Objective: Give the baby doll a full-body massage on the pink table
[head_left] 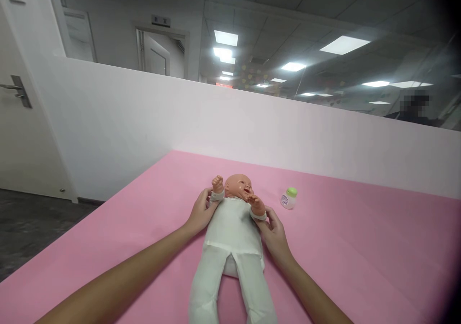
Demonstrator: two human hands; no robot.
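Observation:
A baby doll in a white one-piece suit lies on its back on the pink surface, head away from me, both small arms raised. My left hand cups the doll's side and upper arm on the left. My right hand presses against the doll's other side, just under its raised arm. Both hands hold the doll's torso between them.
A small white bottle with a green cap stands on the pink surface to the right of the doll's head. A white partition wall runs behind the surface. A door and dark floor lie at the left.

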